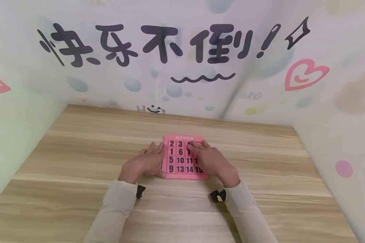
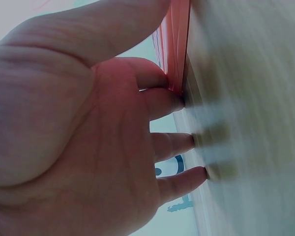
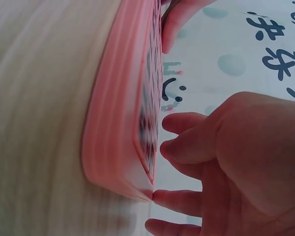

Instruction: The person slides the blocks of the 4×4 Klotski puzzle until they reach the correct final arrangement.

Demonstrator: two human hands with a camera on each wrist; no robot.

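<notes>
A pink number sliding puzzle lies flat on the table, its tiles marked with black numbers. My left hand rests along its left side, the thumb at the near left corner. In the left wrist view those fingers are nearly straight, some with tips down on the tabletop. From the right, my right hand reaches over the puzzle, fingertips above the upper tiles, hiding part of the right column. The right wrist view shows the thumb and fingers loosely bent close to the tile face, one fingertip right at the puzzle's corner.
The wood-grain tabletop spreads around the puzzle. A pale printed backdrop with large black characters stands behind it, and light walls rise at both sides. Dark straps sit at the wrists by the sleeves.
</notes>
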